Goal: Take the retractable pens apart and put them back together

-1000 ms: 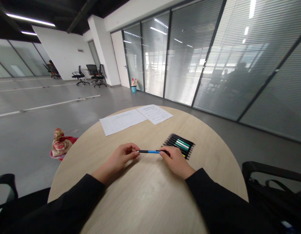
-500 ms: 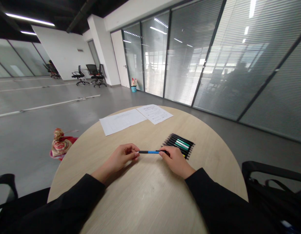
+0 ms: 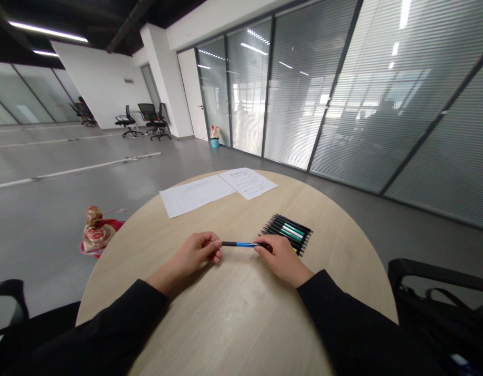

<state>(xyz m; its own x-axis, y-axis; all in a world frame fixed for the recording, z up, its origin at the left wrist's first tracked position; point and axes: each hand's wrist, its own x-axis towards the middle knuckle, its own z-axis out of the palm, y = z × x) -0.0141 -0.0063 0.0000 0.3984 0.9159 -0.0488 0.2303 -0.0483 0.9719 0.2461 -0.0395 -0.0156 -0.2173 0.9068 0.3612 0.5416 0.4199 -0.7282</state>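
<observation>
A blue and black pen (image 3: 241, 244) stretches level between my two hands, over the near middle of the round table. My left hand (image 3: 198, 252) pinches its left end between thumb and fingers, so the tip there is hidden. Its other end, with a dark clip, is gripped by my right hand (image 3: 279, 257). Just behind my right hand lies a row of pens (image 3: 290, 230), side by side. Most of them are black, with a few green and white barrels, and a bit of yellow shows by my knuckles.
Two printed sheets, a left one (image 3: 198, 193) and a right one (image 3: 249, 181), lie at the far edge of the round table (image 3: 233, 324). An office chair (image 3: 440, 282) stands close at the right. A red and beige cloth bundle (image 3: 98, 232) is beyond the table's left edge.
The pen has turned slightly about its length, so its clip shows more now. My left fingers have shifted a little on its end. Everything else stays put.
</observation>
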